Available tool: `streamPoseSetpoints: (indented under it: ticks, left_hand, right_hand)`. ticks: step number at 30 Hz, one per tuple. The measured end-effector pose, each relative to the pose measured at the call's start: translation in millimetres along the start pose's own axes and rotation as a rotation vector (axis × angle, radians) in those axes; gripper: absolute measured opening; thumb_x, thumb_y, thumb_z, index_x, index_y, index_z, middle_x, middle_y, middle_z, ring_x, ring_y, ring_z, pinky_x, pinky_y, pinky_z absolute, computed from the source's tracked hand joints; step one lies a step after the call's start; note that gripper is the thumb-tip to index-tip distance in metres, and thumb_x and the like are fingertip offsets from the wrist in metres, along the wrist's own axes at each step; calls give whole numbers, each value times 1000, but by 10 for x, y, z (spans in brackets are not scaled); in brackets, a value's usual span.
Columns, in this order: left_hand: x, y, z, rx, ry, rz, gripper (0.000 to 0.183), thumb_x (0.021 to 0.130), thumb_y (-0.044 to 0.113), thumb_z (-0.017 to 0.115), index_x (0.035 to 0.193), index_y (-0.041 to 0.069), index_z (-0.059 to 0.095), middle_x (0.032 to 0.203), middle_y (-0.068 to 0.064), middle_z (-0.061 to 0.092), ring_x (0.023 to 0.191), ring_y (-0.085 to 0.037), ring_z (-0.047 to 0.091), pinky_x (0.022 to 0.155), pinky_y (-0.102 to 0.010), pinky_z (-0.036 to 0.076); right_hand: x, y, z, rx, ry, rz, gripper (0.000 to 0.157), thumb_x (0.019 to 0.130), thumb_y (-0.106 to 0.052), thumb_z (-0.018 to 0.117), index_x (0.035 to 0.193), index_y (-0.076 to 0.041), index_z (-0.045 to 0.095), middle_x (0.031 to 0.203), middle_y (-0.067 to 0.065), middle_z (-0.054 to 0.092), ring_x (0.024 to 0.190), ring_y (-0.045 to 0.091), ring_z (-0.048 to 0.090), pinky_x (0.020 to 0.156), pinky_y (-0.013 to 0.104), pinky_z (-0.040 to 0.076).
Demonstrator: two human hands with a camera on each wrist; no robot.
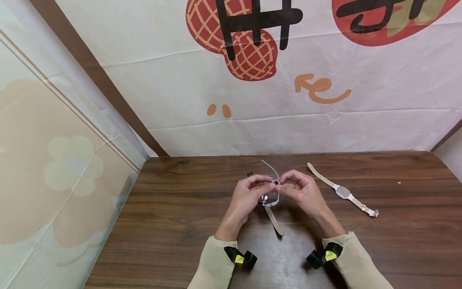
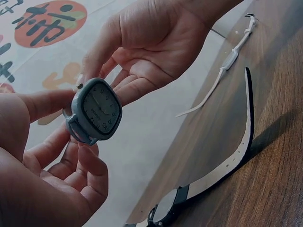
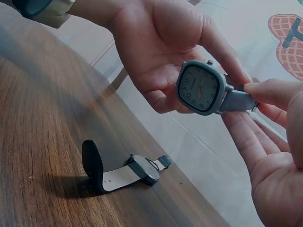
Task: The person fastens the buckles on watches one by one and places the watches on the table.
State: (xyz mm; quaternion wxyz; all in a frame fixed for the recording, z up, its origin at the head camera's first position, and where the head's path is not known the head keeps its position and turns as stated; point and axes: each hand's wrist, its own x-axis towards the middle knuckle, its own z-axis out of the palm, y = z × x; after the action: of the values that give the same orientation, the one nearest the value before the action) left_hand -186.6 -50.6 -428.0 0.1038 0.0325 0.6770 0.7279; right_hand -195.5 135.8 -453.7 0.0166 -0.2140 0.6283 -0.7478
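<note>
Between both hands, raised over the table, is a grey-blue wristwatch [image 2: 102, 111] with a rounded square face. My left hand [image 1: 249, 196] pinches it from the left. From the other side, my right hand [image 1: 303, 192] pinches the same watch's strap [image 3: 236, 100] close to the case, the thumb tips nearly meeting. One strap end [image 1: 270, 166] sticks up above the fingers in the head view. Below the hands lies a black-cased watch [image 3: 147, 170], its pale-lined strap curling up. Fingers cover part of the held strap, and its buckle is largely hidden.
To the right, a white watch [image 1: 343, 192] with a pale strap lies stretched out on the brown wooden table [image 1: 173, 224]. A printed fabric sheet [image 1: 162, 92] hangs behind the table's far edge, with another [image 1: 54, 180] along the left side.
</note>
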Motion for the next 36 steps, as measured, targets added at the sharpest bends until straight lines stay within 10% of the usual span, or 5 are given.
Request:
streamPoseSetpoints:
  ticks: [17,36]
  left_hand:
    - [-31,46,26,45,35,11,23,87,14,75,106,3,70,88,0,70,82,-10,64,73,-23,50]
    - [-36,58,84,38,136,18,18,85,14,77,95,2,69,79,1,71,77,-15,65,69,-26,51]
  right_hand:
    - [3,-13,38,-125,91,49,23,86,8,69,105,9,56,92,-7,73,84,10,70,77,26,58]
    - [-3,-5,32,-125,-18,32,26,87,7,67,111,11,56,98,-4,71,90,13,70,79,26,58]
